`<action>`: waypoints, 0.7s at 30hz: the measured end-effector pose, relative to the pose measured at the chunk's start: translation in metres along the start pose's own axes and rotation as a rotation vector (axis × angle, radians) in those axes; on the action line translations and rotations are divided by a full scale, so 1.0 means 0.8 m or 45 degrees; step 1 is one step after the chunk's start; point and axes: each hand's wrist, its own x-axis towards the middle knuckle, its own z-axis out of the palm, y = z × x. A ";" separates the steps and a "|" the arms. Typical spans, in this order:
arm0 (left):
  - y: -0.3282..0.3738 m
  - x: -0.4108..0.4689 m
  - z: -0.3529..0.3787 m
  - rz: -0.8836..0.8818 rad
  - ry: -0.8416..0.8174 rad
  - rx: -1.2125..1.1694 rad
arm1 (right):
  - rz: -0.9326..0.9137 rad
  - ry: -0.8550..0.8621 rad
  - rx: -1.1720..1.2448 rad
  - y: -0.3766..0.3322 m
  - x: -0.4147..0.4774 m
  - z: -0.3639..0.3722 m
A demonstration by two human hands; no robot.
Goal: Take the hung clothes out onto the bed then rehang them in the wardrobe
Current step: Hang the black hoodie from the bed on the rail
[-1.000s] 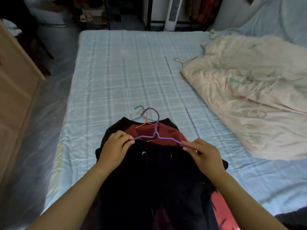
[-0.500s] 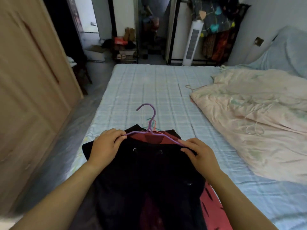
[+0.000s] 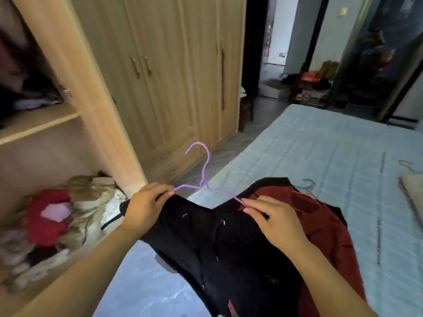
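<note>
A black garment [image 3: 212, 243] hangs from a purple wire hanger [image 3: 204, 177], lifted off the bed [image 3: 332, 152]. My left hand [image 3: 146, 207] grips the garment's waistband and the hanger's left arm. My right hand [image 3: 272, 218] pinches the hanger's right arm together with the cloth. A dark red garment [image 3: 320, 225] lies on the bed under and to the right, with orange and teal hangers [image 3: 307, 188] at its top. The open wardrobe [image 3: 75, 72] stands at left.
Piled clothes [image 3: 57, 220] fill the wardrobe's bottom compartment, and a shelf [image 3: 39, 124] runs above them. Closed wardrobe doors [image 3: 174, 76] continue to the right. A narrow floor strip [image 3: 219, 154] separates wardrobe and bed. Another hanger [image 3: 409, 165] lies at the bed's right edge.
I have turned left from the bed toward the wardrobe. Both hands have lifted the black garment on its purple hanger off the red garment and carried it leftward.
</note>
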 end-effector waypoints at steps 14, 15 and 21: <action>-0.198 -0.068 -0.274 -0.260 0.354 0.307 | -0.322 -0.088 0.166 -0.244 0.177 0.233; -0.217 -0.063 -0.296 -0.260 0.373 0.346 | -0.327 -0.079 0.174 -0.264 0.195 0.251; -0.307 -0.014 -0.435 -0.203 0.415 0.486 | -0.286 0.026 0.248 -0.376 0.305 0.330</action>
